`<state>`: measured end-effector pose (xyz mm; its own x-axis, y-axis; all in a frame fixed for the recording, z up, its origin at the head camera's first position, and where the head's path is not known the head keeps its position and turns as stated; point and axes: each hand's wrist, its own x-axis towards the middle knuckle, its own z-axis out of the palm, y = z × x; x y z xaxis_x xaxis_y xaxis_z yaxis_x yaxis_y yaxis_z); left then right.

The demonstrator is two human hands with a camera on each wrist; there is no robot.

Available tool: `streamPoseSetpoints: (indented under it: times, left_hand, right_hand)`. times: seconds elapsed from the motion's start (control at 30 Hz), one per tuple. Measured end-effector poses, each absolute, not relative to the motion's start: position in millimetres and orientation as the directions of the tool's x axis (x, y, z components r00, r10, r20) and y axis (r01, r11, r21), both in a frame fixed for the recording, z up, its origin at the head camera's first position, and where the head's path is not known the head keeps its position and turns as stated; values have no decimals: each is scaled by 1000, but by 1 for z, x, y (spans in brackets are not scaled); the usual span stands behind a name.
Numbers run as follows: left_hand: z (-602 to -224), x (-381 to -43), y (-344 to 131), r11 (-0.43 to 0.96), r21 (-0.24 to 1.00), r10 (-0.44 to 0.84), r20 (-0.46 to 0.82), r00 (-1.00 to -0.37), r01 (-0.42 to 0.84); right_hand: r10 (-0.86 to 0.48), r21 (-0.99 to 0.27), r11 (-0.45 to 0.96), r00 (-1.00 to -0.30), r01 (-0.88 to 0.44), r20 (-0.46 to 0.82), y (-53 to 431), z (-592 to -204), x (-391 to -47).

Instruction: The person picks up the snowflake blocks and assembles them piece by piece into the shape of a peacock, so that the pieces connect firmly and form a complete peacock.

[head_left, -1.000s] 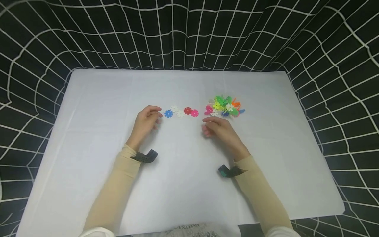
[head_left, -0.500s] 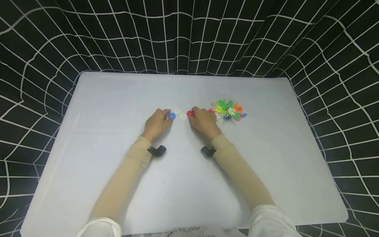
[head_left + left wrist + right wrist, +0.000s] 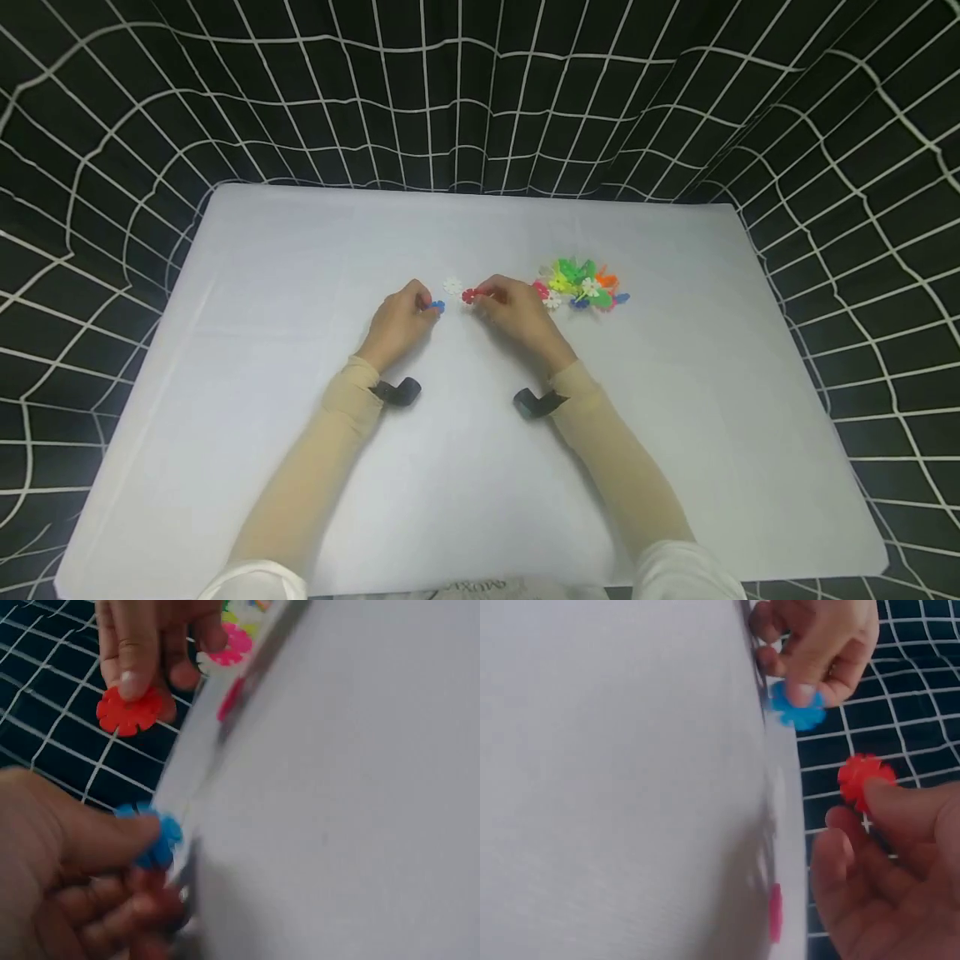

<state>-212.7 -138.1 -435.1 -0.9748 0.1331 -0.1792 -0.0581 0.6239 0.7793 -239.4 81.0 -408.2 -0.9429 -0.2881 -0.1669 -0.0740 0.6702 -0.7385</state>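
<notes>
Between thumb and fingers my left hand (image 3: pixel 401 321) pinches a blue notched plastic disc (image 3: pixel 154 836), shaped like a flower. My right hand (image 3: pixel 521 312) pinches a matching red disc (image 3: pixel 862 780) by its edge. Both discs are off the table, facing each other with a small gap. Just behind that gap, white discs (image 3: pixel 452 286) lie on the table. A pink disc (image 3: pixel 775 913) lies by the right hand in the right wrist view; in the head view the hand hides it.
A mixed heap of discs (image 3: pixel 581 283), green, yellow, orange, white, pink and blue, lies right of the right hand. The white table (image 3: pixel 480 467) is bordered by black cloth with a white grid (image 3: pixel 480 92). A small dark camera sits on each wrist.
Both hands moved inward to the row of discs. The left hand took the blue disc and the right hand the red one; both are now lifted from the table.
</notes>
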Motion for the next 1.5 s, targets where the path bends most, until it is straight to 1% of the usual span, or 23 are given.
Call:
streamPoseSetpoints:
  times: [0.1,0.2,0.3,0.43,0.53,0.7,0.8,0.97,1.07,1.27,1.37,1.5]
  left_hand:
    - [-436,-210,-139,381,915,175,-212,-962,-132]
    - [-436,-208,-138,149,971,208,-216,-954,-188]
    - [-435,-206,-136,60,979,221,-202,-954,-194]
    - [-434,-205,-135,35,981,258,-193,-947,-190]
    - [-433,-204,-134,27,981,286,-189,-939,-190]
    - [-432,-203,-130,43,979,306,-200,-931,-197]
    - [-431,-201,-128,30,976,304,-216,-928,-218]
    - [-431,-200,-126,-43,962,279,-247,-928,-269]
    - [-432,-199,-128,-63,962,265,-240,-934,-265]
    - [-429,-200,-138,-121,968,200,-193,-961,-219]
    - [-428,-200,-142,-143,966,177,-189,-966,-216]
    - [-428,-201,-143,-154,964,169,-192,-967,-219]
  right_hand:
    - [-326,-780,615,-938,-114,-120,82,-408,-234]
    - [-349,-804,574,-934,-153,-71,82,-408,-231]
    - [-361,-831,532,-932,-164,-47,82,-410,-229]
    - [-377,-862,478,-926,-170,-26,82,-413,-227]
    - [-393,-864,463,-920,-199,1,83,-414,-225]
    - [-420,-823,494,-906,-280,56,83,-415,-224]
    - [-423,-805,510,-903,-303,72,82,-415,-225]
    - [-410,-793,555,-912,-253,5,80,-411,-230]
    - [-363,-733,643,-931,-221,-38,81,-410,-234]
    - [-259,-517,841,-959,-163,-118,84,-413,-239]
    - [-217,-416,900,-962,-131,-164,83,-415,-238]
    - [-190,-328,936,-968,-128,-165,82,-415,-236]
